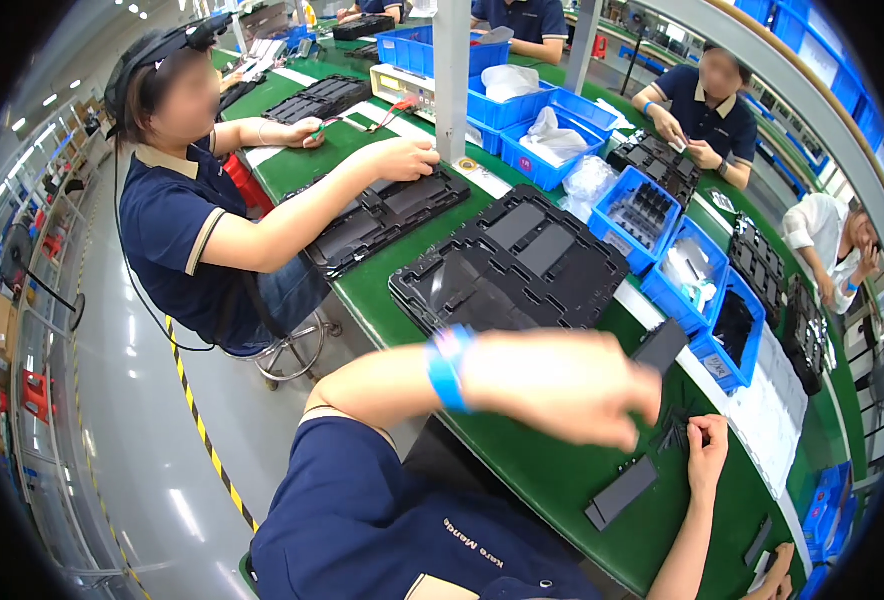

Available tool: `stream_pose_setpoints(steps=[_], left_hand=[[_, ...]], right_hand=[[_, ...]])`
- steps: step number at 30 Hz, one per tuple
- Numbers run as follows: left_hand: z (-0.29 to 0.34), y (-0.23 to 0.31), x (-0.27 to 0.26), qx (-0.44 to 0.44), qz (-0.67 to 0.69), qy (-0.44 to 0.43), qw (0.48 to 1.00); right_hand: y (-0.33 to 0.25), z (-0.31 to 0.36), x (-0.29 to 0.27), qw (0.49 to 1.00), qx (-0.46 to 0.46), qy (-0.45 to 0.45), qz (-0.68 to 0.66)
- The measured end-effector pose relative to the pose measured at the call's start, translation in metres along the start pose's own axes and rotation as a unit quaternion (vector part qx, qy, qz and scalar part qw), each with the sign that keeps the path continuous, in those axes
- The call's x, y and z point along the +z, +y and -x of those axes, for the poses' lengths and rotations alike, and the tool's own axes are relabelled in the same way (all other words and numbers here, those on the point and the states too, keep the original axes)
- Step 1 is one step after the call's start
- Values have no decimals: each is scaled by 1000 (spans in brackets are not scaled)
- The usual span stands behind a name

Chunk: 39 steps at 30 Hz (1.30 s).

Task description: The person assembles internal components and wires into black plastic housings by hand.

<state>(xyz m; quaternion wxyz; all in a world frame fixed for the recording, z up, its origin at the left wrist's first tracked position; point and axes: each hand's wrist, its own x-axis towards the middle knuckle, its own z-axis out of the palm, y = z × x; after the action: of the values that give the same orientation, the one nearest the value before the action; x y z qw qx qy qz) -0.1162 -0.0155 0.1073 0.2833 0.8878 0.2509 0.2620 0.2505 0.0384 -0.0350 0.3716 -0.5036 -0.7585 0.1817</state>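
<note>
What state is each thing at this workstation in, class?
Left grip: motion-blurred; hold unclear.
Right grip: fingers bent; hold unclear.
Thin black strips: heaped on green table.
Blue wristband: fastened round left wrist.
Nearest black block: lying loose, unheld.
Slotted black tray: flat, parts inset.
Blue bins: open-topped, containing parts.

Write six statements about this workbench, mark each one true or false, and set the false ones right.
1. A large black tray lies on the green table. True.
2. The person's left hand has a bare wrist. False: a blue band circles it.
3. The right hand is beside thin black pieces on the table. True.
4. The black block below the left hand in the picture is gripped in it. False: it lies on the table.
5. The co-worker at left sits on a stool. True.
6. The floor tape is plain red. False: it is striped yellow and black.
</note>
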Motion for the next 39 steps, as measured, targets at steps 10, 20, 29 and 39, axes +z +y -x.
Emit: stream_pose_setpoints(steps=[10, 20, 29, 39], left_hand=[[-30, -15, 174, -38, -263, 69, 961], [-51, 0, 158, -107, -235, -128, 958], [-80, -1, 108, -131, 125, -80, 980], [-64, -19, 145, -173, -16, 4, 985]], right_hand=[[-11, 1, -7, 999, -10, -35, -3], [-19, 10, -24, 999, 28, 32, 24], [-22, 8, -23, 914, 195, 6, -356], [-46, 21, -19, 869, 229, -51, -436]])
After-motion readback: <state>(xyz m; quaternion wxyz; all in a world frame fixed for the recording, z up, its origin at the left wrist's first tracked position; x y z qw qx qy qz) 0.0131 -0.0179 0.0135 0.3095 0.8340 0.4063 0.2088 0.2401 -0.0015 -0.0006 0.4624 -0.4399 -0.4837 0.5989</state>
